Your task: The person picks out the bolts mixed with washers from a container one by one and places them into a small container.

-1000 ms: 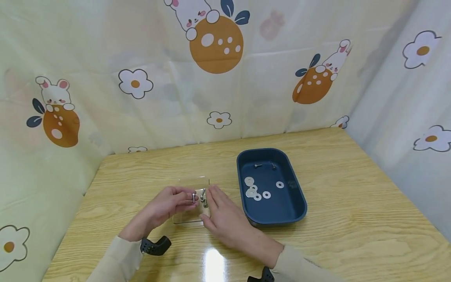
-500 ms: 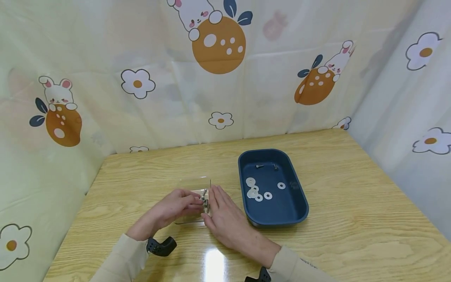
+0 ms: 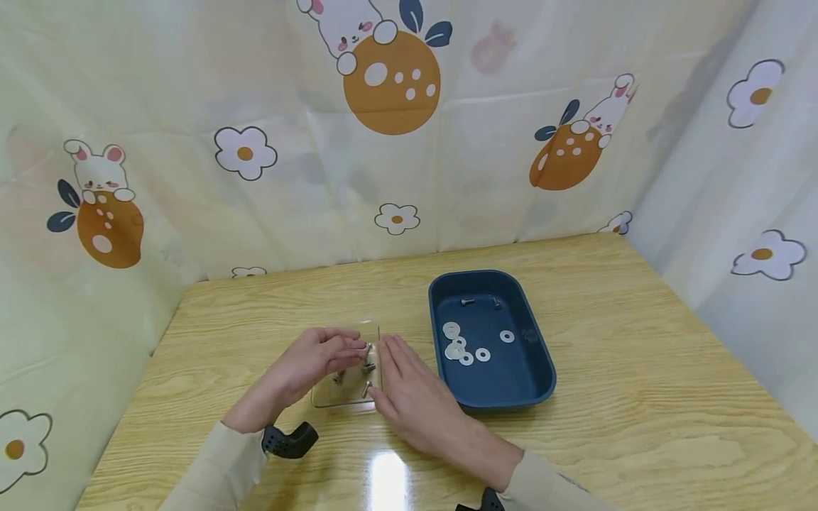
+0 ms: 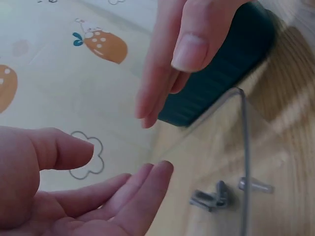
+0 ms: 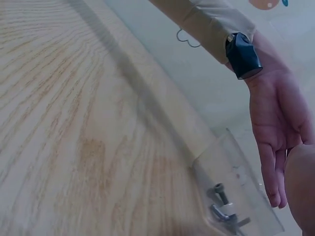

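Note:
A clear plastic box (image 3: 345,399) rests on the table with several metal bolts (image 3: 367,388) inside, some near its right wall and one at the left under the left hand. Above the box is my left hand (image 3: 317,357), thumb and fingers apart and nothing between them in the left wrist view. My right hand (image 3: 415,404) lies along the box's right side, its fingers straight and the thumb by the near right corner. In the left wrist view, a loose cluster of bolts (image 4: 210,197) shows through the clear wall.
Just right of the right hand stands a dark blue tray (image 3: 546,369). It holds several flat washers (image 3: 482,354) at its left and middle, and two bolts (image 3: 467,301) toward the back. Behind the wooden table (image 3: 639,341) hangs a printed curtain (image 3: 473,177).
One second ago my left hand pinched a bolt above the box; it has let go and its fingers have opened. The bolts lie more spread out. My right hand stays at the box's side.

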Motion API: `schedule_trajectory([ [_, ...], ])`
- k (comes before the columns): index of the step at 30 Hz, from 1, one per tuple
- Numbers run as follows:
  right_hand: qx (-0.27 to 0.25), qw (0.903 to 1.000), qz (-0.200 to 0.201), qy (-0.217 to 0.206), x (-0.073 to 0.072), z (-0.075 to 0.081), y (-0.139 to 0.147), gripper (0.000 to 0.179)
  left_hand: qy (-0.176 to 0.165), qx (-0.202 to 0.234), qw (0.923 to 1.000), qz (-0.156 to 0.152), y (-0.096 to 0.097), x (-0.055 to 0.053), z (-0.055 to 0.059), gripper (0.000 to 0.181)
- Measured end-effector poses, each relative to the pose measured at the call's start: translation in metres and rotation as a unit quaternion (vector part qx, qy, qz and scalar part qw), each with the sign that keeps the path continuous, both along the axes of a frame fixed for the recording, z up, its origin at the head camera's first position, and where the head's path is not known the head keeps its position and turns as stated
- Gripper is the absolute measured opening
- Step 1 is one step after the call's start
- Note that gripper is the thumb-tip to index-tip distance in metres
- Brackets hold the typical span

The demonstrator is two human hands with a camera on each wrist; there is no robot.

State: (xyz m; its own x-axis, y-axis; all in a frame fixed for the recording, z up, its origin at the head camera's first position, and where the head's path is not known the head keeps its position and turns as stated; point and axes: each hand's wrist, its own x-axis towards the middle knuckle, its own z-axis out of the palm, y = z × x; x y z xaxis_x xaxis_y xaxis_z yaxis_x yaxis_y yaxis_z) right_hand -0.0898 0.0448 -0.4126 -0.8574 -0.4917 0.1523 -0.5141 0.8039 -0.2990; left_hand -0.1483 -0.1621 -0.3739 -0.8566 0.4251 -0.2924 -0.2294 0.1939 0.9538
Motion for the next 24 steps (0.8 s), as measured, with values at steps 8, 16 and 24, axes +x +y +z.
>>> schedule_trajectory([
  [8,-0.046,0.9988,-0.017,-0.002,0.004,0.011,0.019,0.068,0.01,0.017,0.9998,0.008,0.01,-0.005,0.011,0.041],
  [16,-0.069,0.9957,-0.061,0.0,0.003,0.015,0.047,0.067,0.017,0.025,0.9995,0.003,0.031,-0.011,0.018,0.039],
  [24,-0.083,0.9911,-0.104,0.007,0.0,0.014,0.078,0.067,0.02,0.043,0.9988,-0.01,0.058,-0.02,0.023,0.038],
])
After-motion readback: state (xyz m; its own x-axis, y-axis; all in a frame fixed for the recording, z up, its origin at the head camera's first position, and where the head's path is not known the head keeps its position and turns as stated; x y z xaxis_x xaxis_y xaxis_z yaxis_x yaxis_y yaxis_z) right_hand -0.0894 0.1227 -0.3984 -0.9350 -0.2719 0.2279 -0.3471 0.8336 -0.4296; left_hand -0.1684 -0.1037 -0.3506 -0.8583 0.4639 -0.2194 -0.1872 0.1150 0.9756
